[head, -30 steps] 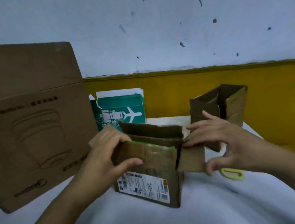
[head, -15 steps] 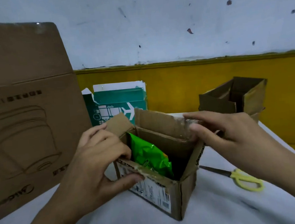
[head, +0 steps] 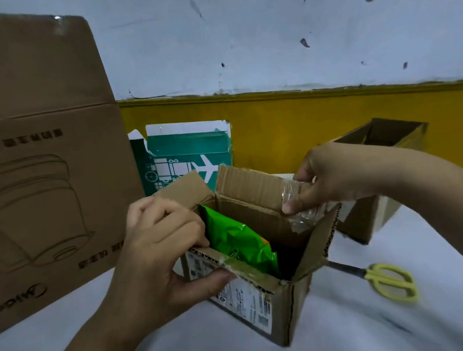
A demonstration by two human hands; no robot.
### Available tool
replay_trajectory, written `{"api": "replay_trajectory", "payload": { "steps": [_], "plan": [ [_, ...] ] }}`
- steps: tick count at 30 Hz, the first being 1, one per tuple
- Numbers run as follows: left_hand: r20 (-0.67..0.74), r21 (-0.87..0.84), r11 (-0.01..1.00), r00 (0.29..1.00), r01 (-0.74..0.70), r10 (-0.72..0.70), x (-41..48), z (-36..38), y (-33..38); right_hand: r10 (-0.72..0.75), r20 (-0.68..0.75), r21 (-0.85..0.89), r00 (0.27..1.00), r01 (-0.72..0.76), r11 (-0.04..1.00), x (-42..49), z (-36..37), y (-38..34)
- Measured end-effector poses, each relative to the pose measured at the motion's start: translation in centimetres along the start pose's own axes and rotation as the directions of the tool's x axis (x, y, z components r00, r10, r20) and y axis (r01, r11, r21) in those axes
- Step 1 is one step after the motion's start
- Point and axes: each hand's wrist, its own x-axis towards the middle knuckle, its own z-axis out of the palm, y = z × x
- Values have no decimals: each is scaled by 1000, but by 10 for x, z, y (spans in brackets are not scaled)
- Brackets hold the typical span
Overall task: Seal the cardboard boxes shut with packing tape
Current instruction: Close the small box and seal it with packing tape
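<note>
Gripping the open small box [head: 256, 305] on the table [head: 359, 342] by its 9 o'clock rim, the left hand [head: 159, 258] braced it while the right hand [head: 337, 175] pinched old tape [head: 306, 220] at the 3 o'clock flap [head: 320, 241]; folding flaps shut probably came next.

Brown box [head: 286, 310]; green packet [head: 240, 240]; yellow-handled scissors [head: 389, 280]; teal carton [head: 185, 157], white plane print.

Yellow-handled scissors [head: 367, 273] flat on white table [head: 387, 339], below right hand [head: 337, 175]. Green foil packet [head: 240, 240] just beside left hand [head: 158, 250]. Yellow-banded wall [head: 277, 129] beyond both.
</note>
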Motion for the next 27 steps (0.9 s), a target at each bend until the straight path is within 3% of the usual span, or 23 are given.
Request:
{"api": "replay_trajectory", "payload": {
  "steps": [7,12,14,16,17,18,19,21,23,27],
  "plan": [
    [-20,12,1000,1000,10,-10,-7,2,-2,-114,152,198,982,83,977,2,4,0],
    [-1,33,999,1000,1,-1,-8,1,-4,-112,17,156,994,108,982,1,12,-3],
    [18,40,999,1000,1,-2,-8,0,-3,-71,-153,202,986,101,974,0,20,0],
    [37,31,1000,999,-1,-1,-9,-2,-3,-25,-472,299,881,186,936,-9,25,19],
    [53,20,1000,999,0,-1,-8,-3,-3,-47,-633,307,773,306,901,-20,28,27],
    [78,6,1000,997,7,-8,-7,-5,-4,-165,-738,192,655,437,878,-34,32,34],
    [105,-11,1000,994,23,-22,-7,-7,-3,-361,-738,-14,569,523,852,-49,37,34],
    [152,-53,996,987,66,-57,-6,-12,-1,-717,-515,-425,469,587,689,-67,56,30],
    [190,-98,990,978,102,-82,-4,-15,1,-810,-335,-574,480,578,580,-68,70,22],
    [223,-107,985,969,136,-110,-2,-19,5,-674,-312,-271,670,617,739,-45,62,-2]
  ]
}}
